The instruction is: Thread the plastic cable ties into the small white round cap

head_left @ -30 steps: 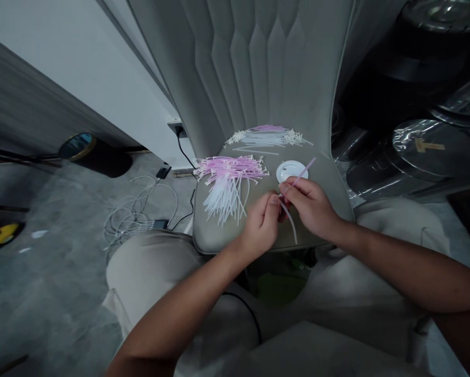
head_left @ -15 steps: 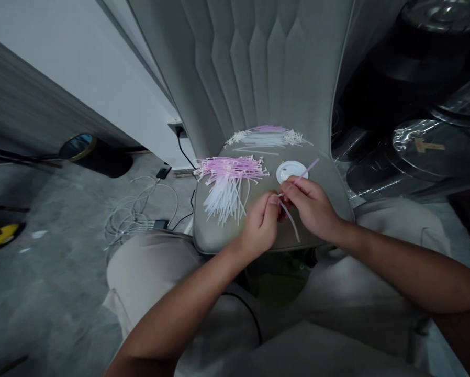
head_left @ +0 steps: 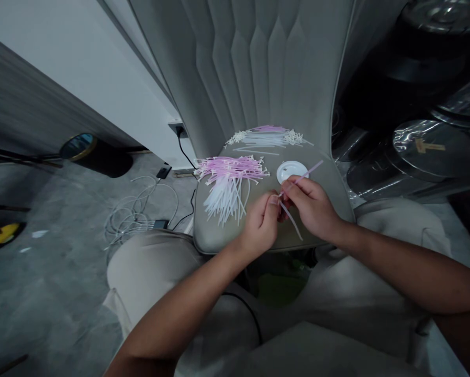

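Note:
My left hand (head_left: pixel 261 220) pinches a thin white strip (head_left: pixel 293 222), whose free end hangs down to the right. Close beside it, my right hand (head_left: pixel 311 204) grips a pink strip (head_left: pixel 314 166) that sticks out up and to the right. The fingertips of both hands meet over the chair seat, and the joint between the strips is too small to make out. Left of my hands lies a pile of pink strips (head_left: pixel 235 168) over fanned white strips (head_left: pixel 224 201). Behind them is another row of strips (head_left: pixel 264 138). A round white dish (head_left: pixel 292 170) sits just behind my right hand.
The grey chair (head_left: pixel 254 68) has its backrest at the far side. Coiled cable (head_left: pixel 129 217) and a dark cylinder (head_left: pixel 97 155) are on the floor at left. A plug is in the wall socket (head_left: pixel 178 129). Shiny round containers (head_left: pixel 431 149) stand at right.
The pink strip has slid slightly right in my right fingers, and the white strip's hanging end has swung a little right. Both hands have hardly moved.

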Available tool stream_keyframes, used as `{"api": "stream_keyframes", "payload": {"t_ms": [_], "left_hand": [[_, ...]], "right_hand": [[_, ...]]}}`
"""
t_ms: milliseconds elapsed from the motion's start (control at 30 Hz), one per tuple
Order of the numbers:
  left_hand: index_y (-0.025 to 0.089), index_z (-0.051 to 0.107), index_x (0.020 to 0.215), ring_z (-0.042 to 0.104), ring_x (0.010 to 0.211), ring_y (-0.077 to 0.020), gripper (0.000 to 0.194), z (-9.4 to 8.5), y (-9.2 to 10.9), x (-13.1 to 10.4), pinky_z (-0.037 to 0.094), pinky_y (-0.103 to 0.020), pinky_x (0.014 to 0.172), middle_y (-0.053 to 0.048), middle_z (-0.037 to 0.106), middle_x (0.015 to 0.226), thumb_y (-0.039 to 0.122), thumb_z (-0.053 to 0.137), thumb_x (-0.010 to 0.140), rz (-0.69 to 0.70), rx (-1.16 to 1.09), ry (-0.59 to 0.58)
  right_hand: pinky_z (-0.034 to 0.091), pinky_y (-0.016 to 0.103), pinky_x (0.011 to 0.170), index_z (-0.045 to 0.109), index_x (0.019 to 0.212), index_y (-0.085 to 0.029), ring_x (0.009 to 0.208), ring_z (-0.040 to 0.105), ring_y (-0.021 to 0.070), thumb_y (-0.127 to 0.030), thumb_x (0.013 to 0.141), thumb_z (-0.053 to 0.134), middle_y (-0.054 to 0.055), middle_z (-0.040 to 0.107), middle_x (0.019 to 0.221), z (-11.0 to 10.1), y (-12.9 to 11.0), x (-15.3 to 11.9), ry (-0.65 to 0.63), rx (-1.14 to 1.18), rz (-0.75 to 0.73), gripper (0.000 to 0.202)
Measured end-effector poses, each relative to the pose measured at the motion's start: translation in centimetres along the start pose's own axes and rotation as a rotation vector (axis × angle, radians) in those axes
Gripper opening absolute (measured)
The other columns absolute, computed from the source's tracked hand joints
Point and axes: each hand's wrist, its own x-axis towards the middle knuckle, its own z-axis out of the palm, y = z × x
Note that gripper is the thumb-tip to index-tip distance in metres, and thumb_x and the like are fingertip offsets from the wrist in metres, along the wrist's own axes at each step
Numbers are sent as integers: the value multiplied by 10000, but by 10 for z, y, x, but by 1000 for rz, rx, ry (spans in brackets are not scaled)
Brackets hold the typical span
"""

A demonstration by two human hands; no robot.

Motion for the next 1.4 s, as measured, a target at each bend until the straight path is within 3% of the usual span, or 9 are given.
{"api": "stream_keyframes", "payload": {"t_ms": [1400], "left_hand": [[188, 472, 689, 465, 576, -106, 389, 0, 1, -1, 367, -259, 562, 17, 510, 625, 382, 343, 1001, -22, -2, 9]], "right_hand": [[442, 207, 463, 532, 700, -195, 462, 513, 76, -381, 899, 552, -62, 494, 548, 1, 0, -1, 6, -8, 6, 273]]}}
